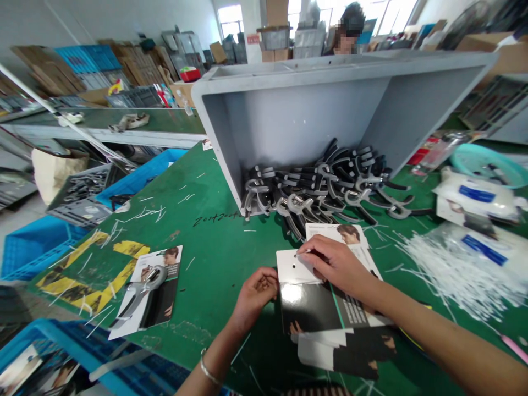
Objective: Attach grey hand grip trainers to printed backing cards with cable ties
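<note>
My left hand [254, 294] curls closed at the left edge of a printed backing card [314, 308] lying on the green table [214, 242], gripping that edge. My right hand [335, 264] rests on the card's white top part, fingers pinched on a thin white plastic tie near a small hole. More cards lie stacked under and around it. Beyond the cards, a pile of black-and-grey hand grippers [322, 190] spills out of a grey bin [289, 115] tipped on its side.
A finished card with a hand gripper fastened to it [148, 291] lies at the left. A heap of white plastic ties [449, 264] and bagged packs [478, 198] sit at the right. Blue crates [37, 247] stand along the left edge. Another person sits behind the bin.
</note>
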Available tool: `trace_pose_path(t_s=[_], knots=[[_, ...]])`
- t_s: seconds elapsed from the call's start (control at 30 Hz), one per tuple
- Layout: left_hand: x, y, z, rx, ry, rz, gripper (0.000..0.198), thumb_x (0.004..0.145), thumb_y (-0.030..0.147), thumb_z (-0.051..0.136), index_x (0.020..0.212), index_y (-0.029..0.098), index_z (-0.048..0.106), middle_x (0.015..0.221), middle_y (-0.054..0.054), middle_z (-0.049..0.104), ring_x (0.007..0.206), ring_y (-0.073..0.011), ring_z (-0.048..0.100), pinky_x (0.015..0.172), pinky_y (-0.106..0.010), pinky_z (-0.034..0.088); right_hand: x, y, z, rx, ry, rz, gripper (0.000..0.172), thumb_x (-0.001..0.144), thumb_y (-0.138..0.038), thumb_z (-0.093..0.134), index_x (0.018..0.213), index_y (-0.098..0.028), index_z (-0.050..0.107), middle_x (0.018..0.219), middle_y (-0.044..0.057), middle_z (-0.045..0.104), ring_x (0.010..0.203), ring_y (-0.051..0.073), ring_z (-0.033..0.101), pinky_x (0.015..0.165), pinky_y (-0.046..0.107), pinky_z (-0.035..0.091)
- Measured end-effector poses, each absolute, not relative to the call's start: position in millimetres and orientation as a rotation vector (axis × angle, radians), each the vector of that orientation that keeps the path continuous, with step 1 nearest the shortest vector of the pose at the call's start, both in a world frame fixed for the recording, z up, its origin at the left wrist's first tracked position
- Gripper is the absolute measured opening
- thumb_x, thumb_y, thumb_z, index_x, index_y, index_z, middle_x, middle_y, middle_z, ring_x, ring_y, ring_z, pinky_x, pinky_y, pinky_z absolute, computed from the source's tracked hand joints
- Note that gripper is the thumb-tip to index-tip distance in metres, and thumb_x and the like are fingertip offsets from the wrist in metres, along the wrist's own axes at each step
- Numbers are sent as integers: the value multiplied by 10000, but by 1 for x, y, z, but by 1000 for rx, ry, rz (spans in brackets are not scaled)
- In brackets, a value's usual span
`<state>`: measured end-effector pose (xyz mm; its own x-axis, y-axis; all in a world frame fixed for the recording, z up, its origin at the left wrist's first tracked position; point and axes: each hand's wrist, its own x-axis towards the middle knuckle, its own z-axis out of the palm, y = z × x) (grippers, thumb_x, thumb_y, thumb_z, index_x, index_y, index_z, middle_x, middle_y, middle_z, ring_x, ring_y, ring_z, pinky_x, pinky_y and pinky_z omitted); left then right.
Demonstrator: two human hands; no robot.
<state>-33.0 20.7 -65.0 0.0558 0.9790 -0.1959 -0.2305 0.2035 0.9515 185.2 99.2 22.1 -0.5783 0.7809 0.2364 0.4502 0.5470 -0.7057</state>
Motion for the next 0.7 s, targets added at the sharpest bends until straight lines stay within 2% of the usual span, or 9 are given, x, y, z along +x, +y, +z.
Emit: trace_pose_path(t_s=[0.07,0.13,0.2,0.3,0.37,0.47,0.6,0.7], knots=[[-37,8,-63,934,1065,1090,131,770,258,745,854,170,696,798,-13,625,743,-142,591,723,-249,466,184,99,21,-981,-2286,793,145,978,-237,528,988,-214,671,951,46,680,905,191,627,812,314,457],[-36,1,-61,959,997,1083,170,758,268,762,898,186,712,937,-39,627,878,-179,619,845,-295,482,183,99,19,-984,-2297,764,150,976,-239,524,996,-216,671,953,49,681,907,195,627,815,319,456],[-33,1,-60,991,999,1139,191,744,274,773,913,201,724,989,-50,622,935,-203,622,893,-323,478,182,99,19,-985,-2296,739,149,975,-237,522,998,-216,668,950,49,680,902,194,627,812,317,454],[-26,10,-59,1060,1187,1269,85,779,282,738,805,201,744,900,-46,630,893,-195,601,847,-293,471,181,98,20,-981,-2307,708,136,969,-226,524,985,-214,659,941,47,675,894,195,621,796,310,450],[-20,17,-58,1037,1246,1339,71,782,275,732,765,207,744,922,-43,650,936,-195,591,873,-281,455,180,97,22,-983,-2319,689,125,963,-210,525,978,-213,650,937,45,672,888,194,617,784,302,447],[-7,26,-59,962,1180,1343,91,789,281,716,843,214,747,945,-35,699,942,-200,621,891,-304,466,180,96,26,-1007,-2347,658,125,943,-167,518,972,-207,633,936,40,665,862,184,609,765,285,440],[9,32,-62,921,1136,1300,229,775,269,720,997,216,735,879,-22,738,842,-199,658,809,-317,505,178,98,30,-1029,-2406,621,110,884,-123,543,910,-199,617,862,16,647,785,170,589,721,268,423],[12,34,-65,893,1117,1290,239,751,260,738,980,195,746,869,-29,752,844,-215,669,783,-319,513,176,99,30,-1029,-2407,607,121,869,-108,537,889,-199,614,820,5,647,736,166,583,682,263,411]])
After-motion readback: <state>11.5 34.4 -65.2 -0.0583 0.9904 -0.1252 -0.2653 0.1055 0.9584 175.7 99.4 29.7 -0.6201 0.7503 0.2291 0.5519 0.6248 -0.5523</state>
